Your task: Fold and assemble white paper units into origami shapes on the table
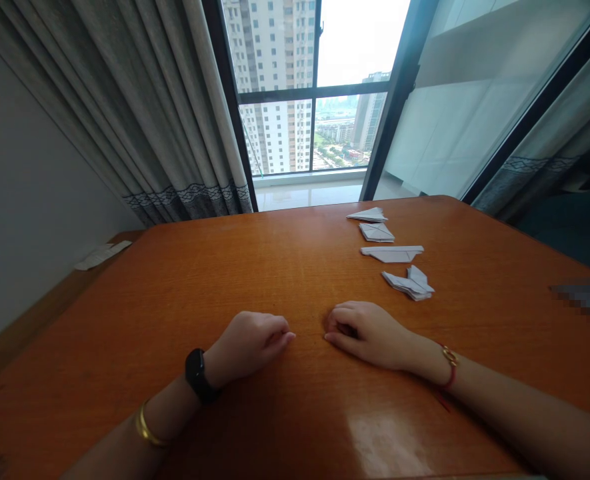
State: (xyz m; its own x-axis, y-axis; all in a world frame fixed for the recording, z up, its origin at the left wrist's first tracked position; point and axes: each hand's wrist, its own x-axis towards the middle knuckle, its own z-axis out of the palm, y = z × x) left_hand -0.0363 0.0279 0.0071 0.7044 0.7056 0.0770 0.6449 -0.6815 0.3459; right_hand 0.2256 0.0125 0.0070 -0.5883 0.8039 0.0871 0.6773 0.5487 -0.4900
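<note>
My left hand [255, 341] rests on the wooden table [199, 267] with its fingers curled closed and nothing visible in them. Facing it, a short gap away, my right hand [365, 332] lies on its side, its fingers curled in and no object showing. Nearest to my right hand is a folded white paper piece [409, 284] with a raised flap. Beyond it lie a long flat folded paper [393, 253], a squarish folded paper [377, 232] and a pointed folded paper [368, 215], in a rough column.
A blurred grey object [587, 300] lies at the table's right edge. White paper [103, 255] sits on a surface beyond the left edge. Behind the table are a grey curtain [175, 120] and a window [315, 93].
</note>
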